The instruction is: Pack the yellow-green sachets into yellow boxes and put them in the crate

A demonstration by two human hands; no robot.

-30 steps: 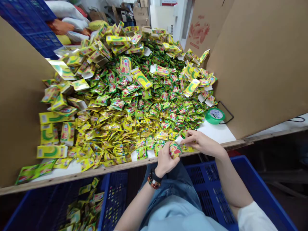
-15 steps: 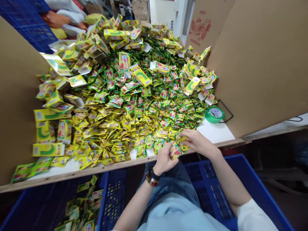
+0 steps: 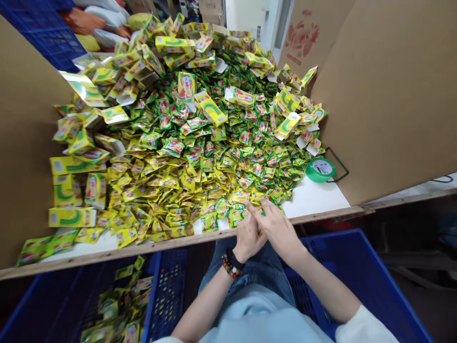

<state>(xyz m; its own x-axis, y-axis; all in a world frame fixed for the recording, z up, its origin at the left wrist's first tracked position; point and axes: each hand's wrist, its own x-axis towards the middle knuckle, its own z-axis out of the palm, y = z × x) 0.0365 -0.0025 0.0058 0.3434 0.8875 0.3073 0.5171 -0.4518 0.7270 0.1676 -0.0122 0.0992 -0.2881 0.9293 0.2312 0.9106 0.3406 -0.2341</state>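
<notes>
Overlapping, your left hand [image 3: 247, 237] and right hand [image 3: 280, 229] leave their grip unclear; the glossy packets [image 3: 209, 222] look light, slippery, best taken by edges.

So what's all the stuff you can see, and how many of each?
table: one, white with wooden edge, in front
packets: too many to count, yellow and green, heaped on top
boxes: many, mostly yellow, on the heap's back and sides
tape roll: one, green, right side
wire frame: one, black, beside the tape
cardboard: several panels, brown, both sides
crates: at least three, blue, below and back left
sacks: several, white, orange, yellow, back left
left hand: one, bare, near edge
right hand: one, bare, overlapping it
</notes>
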